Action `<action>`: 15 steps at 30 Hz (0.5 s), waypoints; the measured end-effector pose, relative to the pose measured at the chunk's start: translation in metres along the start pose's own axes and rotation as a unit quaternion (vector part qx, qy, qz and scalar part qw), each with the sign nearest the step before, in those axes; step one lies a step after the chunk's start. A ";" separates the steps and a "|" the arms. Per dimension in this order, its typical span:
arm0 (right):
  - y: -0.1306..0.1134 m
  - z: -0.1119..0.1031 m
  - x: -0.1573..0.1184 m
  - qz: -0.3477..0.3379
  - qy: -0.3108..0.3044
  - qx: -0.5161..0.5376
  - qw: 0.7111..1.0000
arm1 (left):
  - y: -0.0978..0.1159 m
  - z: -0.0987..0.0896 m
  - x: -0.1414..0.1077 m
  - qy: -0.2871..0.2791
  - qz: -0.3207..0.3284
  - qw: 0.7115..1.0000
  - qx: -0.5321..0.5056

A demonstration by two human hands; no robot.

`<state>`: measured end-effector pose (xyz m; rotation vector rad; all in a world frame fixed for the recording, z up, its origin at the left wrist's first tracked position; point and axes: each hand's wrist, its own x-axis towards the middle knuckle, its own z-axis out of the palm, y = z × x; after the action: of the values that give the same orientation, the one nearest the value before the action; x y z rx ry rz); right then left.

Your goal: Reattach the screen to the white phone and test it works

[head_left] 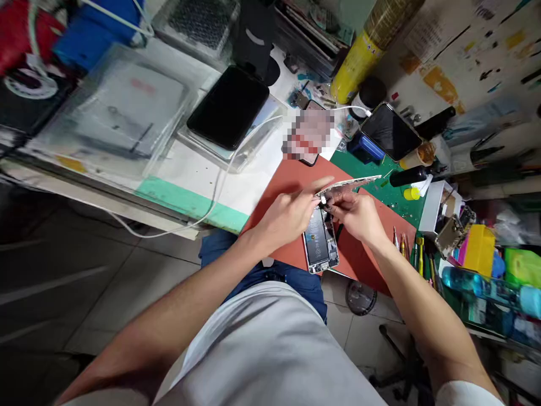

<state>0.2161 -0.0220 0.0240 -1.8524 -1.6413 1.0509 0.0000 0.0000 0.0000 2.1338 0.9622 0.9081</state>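
Note:
An opened smartphone [320, 242] lies on the reddish-brown mat [274, 197], its black battery and inner parts showing. Its screen panel [355, 183] is lifted and tilted up at the phone's far end. My left hand [292, 215] is closed at the panel's left edge, fingers on the panel and thumb side near the phone frame. My right hand [357, 213] has its fingertips pinched just under the panel, by the phone's top end. Whether a small part sits between those right fingertips is hidden. A small white piece shows between the two hands.
A black phone [228, 107] rests on clear cases at the left, and a white cable [220, 183] hangs over the table edge. Another phone [391, 131] leans at the back right. Screwdrivers [420, 254], a white box [439, 208] and a bottle [486, 287] stand at right.

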 end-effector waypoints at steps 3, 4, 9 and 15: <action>0.000 0.001 0.000 -0.002 0.000 0.000 1.000 | -0.002 0.003 0.000 0.006 0.000 1.000 0.000; 0.000 0.001 0.000 -0.002 -0.001 0.000 1.000 | -0.002 0.003 0.000 0.008 0.000 1.000 -0.001; -0.006 -0.003 0.002 -0.007 -0.015 -0.002 1.000 | -0.003 0.004 0.000 0.022 0.001 1.000 -0.002; -0.009 -0.007 0.005 -0.005 -0.036 0.002 0.999 | -0.006 0.006 0.000 0.050 0.010 0.999 -0.006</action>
<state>0.2159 -0.0147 0.0337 -1.8227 -1.6862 1.1284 0.0023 0.0023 -0.0077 2.1073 0.9836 1.0368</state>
